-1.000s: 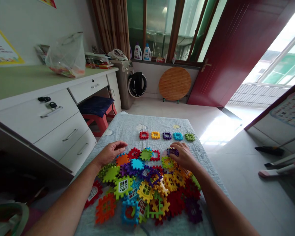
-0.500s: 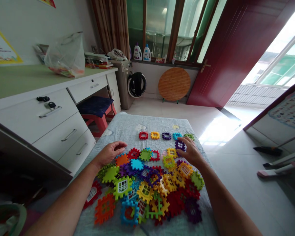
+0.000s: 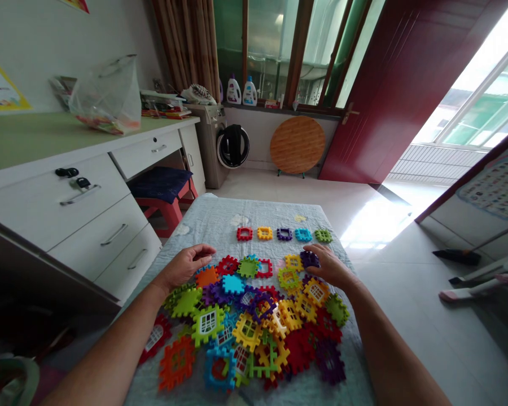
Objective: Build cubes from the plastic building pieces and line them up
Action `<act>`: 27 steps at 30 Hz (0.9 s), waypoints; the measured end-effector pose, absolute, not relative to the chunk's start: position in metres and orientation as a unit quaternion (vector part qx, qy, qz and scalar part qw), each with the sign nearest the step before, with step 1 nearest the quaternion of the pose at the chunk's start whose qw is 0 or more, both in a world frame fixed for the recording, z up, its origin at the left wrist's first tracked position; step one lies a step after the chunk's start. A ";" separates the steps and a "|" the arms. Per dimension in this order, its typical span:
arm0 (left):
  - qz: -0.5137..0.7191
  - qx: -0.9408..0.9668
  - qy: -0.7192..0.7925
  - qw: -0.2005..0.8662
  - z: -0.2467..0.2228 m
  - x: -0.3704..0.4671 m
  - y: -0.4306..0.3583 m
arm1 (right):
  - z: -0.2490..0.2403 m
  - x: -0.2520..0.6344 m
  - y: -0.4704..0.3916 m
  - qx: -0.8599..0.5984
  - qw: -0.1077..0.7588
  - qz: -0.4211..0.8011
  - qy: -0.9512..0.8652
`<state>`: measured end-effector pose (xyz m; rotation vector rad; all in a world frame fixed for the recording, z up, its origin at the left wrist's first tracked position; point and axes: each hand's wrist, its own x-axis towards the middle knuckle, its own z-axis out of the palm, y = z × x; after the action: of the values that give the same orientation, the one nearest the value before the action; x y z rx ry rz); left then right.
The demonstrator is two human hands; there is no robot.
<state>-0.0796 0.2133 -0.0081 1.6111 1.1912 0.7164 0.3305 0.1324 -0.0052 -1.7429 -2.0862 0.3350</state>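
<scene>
Dark purple square plastic tile (image 3: pixel 310 259) with notched edges sat between the thumb and fingers of the right hand (image 3: pixel 332 268), pinched at its near and far sides. Whether it touched the surface below could not be determined. The left hand (image 3: pixel 186 268) held nothing; its fingers were curled and close together, with the thumb slightly apart, at the heap's far left edge.

Risk: the grip covered only the rim of the tile. Uneven thumb pressure could have tilted it or let it slip out. A low sideways movement could have caught its teeth on the yellow windowed tile (image 3: pixel 293 262) just left of the fingertips. Forward movement of the knuckles could have knocked the green notched tile (image 3: pixel 323 235) just beyond them out of line. Folds in the pale blue quilted cloth (image 3: pixel 207 223) could have snagged an edge.

Surroundings: beyond the fingers, the row continued leftward from the green piece with a light blue tile (image 3: pixel 303 234), a purple frame tile (image 3: pixel 284 233), a yellow tile (image 3: pixel 265 233) and a red frame tile (image 3: pixel 244 233). A loose heap of multicoloured tiles (image 3: pixel 258 316) filled the space between the forearms, obstructing low travel toward the body.
</scene>
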 end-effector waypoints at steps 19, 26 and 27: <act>0.295 0.663 0.481 0.491 -0.009 -0.081 0.214 | 0.033 0.294 0.209 -0.628 0.132 0.059 -0.765; 0.278 0.677 0.478 0.486 -0.009 -0.082 0.216 | 0.020 0.284 0.253 -0.637 0.059 0.068 -0.765; 0.277 0.676 0.479 0.487 -0.009 -0.082 0.216 | 0.018 0.284 0.255 -0.637 0.050 0.071 -0.766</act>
<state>-0.0825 0.2158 -0.0090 1.6443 1.1644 0.6749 0.2837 0.2549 0.0178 -1.9392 -2.3327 0.2158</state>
